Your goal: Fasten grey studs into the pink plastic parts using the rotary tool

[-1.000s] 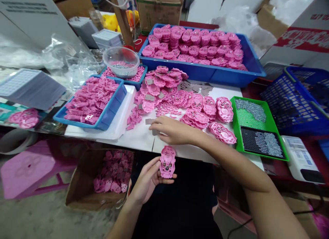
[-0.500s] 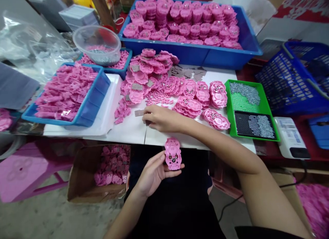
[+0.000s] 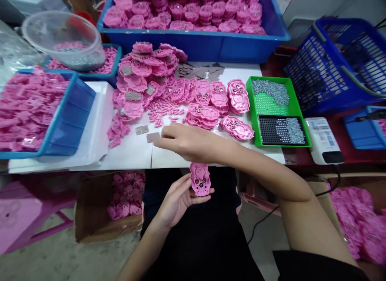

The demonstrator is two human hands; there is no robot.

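Note:
My left hand (image 3: 179, 198) grips a pink plastic casing (image 3: 200, 180) by its side and lower end, in front of the table edge. Round metallic parts sit in the casing's lower half; its top end is partly covered by my right forearm. Over the front of the white table, my right hand (image 3: 183, 142) is closed, palm down, its fingertips at the edge of a flat grey plate (image 3: 152, 137). What lies inside those fingers is hidden. Just left is a metallic plate (image 3: 141, 130). Small pink pieces (image 3: 164, 110) and a casing stack (image 3: 201, 115) lie behind the hand.
A big blue bin (image 3: 193, 43) of stacked casings stands at the back. Left are a blue tray (image 3: 80, 116) of pink parts and a clear bowl (image 3: 63, 35). Right are a green tray (image 3: 253, 112) of screws, a white device (image 3: 324, 140) and a blue basket (image 3: 319, 71).
The view has shifted, so the table contents sit further left and higher. Two separate plates now show beside my right fingertips where one showed before. My left hand still holds the casing.

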